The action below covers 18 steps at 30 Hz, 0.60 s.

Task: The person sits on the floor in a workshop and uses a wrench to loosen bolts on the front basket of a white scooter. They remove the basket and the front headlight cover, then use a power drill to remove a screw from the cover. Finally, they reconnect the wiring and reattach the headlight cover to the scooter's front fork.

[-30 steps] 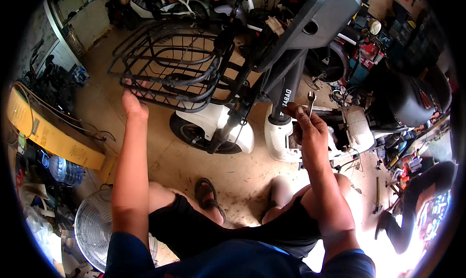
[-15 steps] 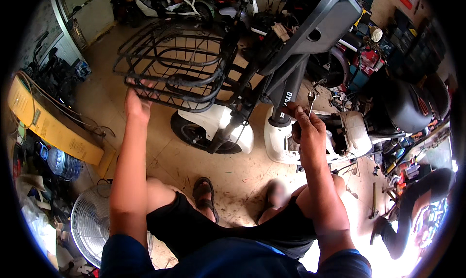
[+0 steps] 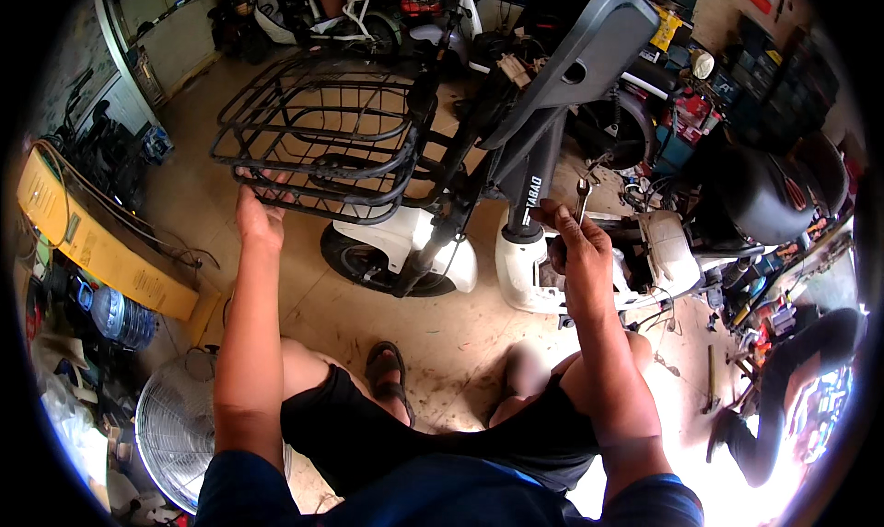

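Work looks mid-way: left hand [image 3: 256, 221] grips the black wire basket [image 3: 322, 136] rim at 10 o'clock, right hand [image 3: 582, 251] fingers closed round a steel spanner [image 3: 581, 196] by the grey scooter column [image 3: 534, 182], fastening apparently unfinished.

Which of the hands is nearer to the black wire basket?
Left. The left hand grips the lower rim of the black wire basket; the right hand holds a wrench beside the grey column, apart from the basket.
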Available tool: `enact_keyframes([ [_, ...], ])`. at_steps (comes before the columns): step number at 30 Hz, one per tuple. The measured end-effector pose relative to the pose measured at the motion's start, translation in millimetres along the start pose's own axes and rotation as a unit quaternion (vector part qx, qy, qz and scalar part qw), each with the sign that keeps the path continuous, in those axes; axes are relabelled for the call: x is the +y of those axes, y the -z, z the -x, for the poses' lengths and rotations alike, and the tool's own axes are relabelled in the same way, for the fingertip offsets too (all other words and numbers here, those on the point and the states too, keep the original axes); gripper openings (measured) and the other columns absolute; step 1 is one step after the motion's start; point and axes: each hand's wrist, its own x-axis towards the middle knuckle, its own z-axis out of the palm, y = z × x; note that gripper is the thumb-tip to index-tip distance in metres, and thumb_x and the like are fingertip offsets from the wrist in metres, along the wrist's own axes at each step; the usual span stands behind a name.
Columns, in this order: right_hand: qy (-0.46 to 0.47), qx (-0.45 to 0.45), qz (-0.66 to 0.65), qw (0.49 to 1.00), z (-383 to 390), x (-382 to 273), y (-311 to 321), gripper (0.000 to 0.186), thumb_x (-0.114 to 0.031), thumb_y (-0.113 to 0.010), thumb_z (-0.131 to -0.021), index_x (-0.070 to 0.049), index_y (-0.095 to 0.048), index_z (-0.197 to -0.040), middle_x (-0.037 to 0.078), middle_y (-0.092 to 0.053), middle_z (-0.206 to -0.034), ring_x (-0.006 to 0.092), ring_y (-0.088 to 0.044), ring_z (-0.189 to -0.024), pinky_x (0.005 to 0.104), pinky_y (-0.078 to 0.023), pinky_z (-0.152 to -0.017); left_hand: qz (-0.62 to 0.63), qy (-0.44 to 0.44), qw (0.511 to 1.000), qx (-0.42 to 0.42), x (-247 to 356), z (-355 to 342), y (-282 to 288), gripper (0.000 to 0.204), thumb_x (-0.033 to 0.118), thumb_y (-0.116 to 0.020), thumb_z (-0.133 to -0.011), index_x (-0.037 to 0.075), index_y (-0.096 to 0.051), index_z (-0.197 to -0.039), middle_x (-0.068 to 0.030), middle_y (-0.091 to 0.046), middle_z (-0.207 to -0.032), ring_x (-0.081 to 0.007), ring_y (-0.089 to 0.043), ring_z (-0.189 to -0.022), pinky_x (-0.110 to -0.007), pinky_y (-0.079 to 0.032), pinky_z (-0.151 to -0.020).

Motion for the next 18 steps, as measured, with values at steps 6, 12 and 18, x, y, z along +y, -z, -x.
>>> enact_keyframes([
  [6,0.022,0.010,-0.005,1.000,-0.1,2.3,6.1,0.034,-0.026,-0.055,-0.106,0.000,-0.068,-0.124,0.010,-0.076,-0.110,0.0015,-0.034,-0.054,0.0198,-0.027,-0.050,0.002,0.012,0.999,-0.035,-1.0,-0.7,2.1,0.043,0.051,-0.038,-0.108,0.025,-0.050,-0.140,0.0022,-0.058,-0.133,-0.0201,-0.060,-0.117,-0.041,-0.043,-0.092],
  [12,-0.006,-0.003,0.000,1.000,1.2,-1.7,1.2,0.034,-0.026,-0.055,-0.106,0.000,-0.068,-0.124,0.010,-0.076,-0.110,0.0016,-0.033,-0.054,0.0195,-0.026,-0.050,0.012,0.015,1.000,-0.007,2.5,2.6,-1.9,0.043,0.049,-0.034,-0.109,0.027,-0.049,-0.143,0.0010,-0.059,-0.134,-0.0215,-0.061,-0.119,-0.042,-0.045,-0.090],
  [18,-0.004,-0.001,0.005,1.000,1.4,-1.2,2.1,0.034,-0.027,-0.055,-0.107,0.000,-0.068,-0.124,0.010,-0.076,-0.110,0.0016,-0.033,-0.054,0.0194,-0.027,-0.050,0.000,0.016,1.000,-0.007,3.4,7.1,-6.6,0.043,0.045,-0.031,-0.109,0.026,-0.049,-0.143,-0.0007,-0.059,-0.136,-0.0217,-0.059,-0.122,-0.041,-0.045,-0.093],
])
